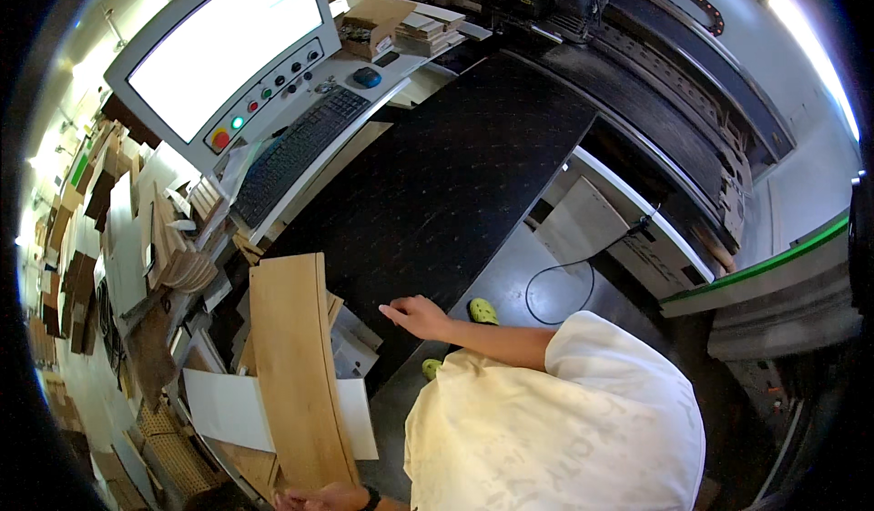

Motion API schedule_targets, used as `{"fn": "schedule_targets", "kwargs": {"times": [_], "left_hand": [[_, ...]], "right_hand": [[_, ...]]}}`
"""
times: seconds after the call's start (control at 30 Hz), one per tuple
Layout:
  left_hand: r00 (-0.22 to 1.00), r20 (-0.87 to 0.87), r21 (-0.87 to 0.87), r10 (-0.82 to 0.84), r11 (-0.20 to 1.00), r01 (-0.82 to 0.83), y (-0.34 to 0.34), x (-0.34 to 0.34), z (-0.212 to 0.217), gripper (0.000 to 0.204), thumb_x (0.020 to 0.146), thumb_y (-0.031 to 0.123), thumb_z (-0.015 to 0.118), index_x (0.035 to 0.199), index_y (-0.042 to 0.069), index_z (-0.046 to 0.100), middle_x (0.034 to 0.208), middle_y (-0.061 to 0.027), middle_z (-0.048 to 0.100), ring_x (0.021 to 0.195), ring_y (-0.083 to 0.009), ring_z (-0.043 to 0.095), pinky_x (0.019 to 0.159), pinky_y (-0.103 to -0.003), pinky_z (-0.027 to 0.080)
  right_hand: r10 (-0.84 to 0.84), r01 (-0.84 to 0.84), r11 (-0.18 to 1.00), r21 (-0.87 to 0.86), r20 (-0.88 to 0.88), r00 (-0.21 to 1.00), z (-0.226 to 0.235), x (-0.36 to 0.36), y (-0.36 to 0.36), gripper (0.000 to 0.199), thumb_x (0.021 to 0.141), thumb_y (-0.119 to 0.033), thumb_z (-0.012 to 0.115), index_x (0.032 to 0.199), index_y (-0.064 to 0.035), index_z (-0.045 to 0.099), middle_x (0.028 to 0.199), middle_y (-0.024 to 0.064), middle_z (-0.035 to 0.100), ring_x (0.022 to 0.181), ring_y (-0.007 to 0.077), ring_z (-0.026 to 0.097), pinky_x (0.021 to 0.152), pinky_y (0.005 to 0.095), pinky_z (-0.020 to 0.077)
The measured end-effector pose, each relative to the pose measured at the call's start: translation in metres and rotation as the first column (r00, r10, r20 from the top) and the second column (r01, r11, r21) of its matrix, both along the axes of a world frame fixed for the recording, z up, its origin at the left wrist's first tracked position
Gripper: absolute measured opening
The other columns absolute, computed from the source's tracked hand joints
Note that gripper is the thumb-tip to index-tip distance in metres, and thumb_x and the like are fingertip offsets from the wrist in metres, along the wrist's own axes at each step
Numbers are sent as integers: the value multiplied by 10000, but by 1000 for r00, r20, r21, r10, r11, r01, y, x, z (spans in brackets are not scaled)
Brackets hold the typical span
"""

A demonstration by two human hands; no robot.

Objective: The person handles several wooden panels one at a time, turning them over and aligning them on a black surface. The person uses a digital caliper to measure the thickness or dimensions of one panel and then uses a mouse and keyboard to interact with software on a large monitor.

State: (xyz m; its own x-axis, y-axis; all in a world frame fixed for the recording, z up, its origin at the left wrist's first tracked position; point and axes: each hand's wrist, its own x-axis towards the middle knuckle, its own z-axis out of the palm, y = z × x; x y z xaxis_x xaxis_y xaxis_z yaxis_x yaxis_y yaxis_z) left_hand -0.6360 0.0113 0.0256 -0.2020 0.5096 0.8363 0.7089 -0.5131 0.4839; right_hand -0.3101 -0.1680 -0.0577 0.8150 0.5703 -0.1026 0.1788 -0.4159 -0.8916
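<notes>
person is carrying a curved wood panel (299,365), left hand (323,497) gripping its near end at the lower edge, fingers partly cut off, grip likely closed. right hand (417,315) is hanging empty, fingers loosely extended, beside the black machine bed (437,174). panel's long axis is pointing away from the body toward the bed; next move probably needs laying it flat there.

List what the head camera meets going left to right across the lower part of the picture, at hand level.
Stacked wood scraps → white sheet → curved wooden board, its near end held by the left hand → right hand, open and empty → green shoe → black cable.
</notes>
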Motion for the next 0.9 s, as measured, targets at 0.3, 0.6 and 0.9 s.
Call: {"fn": "schedule_targets", "kwargs": {"times": [0.3,0.6,0.9], "left_hand": [[285,337,-626,-897,13,780,-125,206,7,214,1094,147,545,1227,-5,618,1060,-94,672,886,-201,596,811,-346,496],[366,-112,-700,-924,335,630,-141,299,-138,256,991,256,698,1159,63,685,1072,-128,710,974,-342,660,894,-463,487],[565,-242,-673,-788,556,487,-163,319,-134,253,985,303,677,1116,87,693,1002,-97,708,955,-319,633,883,-479,433]], "right_hand": [[-93,91,995,50,29,995,5,78,-87,477,1052,-467,585,964,-28,751,700,214,668,637,394,668,615,493,513],[-192,191,981,25,47,980,1,177,-181,457,1027,-430,645,820,-23,677,715,229,636,655,430,630,586,489,472],[-193,200,980,-17,184,964,-27,216,-235,380,1033,-319,640,845,10,674,766,226,672,692,412,654,623,473,482]]}}
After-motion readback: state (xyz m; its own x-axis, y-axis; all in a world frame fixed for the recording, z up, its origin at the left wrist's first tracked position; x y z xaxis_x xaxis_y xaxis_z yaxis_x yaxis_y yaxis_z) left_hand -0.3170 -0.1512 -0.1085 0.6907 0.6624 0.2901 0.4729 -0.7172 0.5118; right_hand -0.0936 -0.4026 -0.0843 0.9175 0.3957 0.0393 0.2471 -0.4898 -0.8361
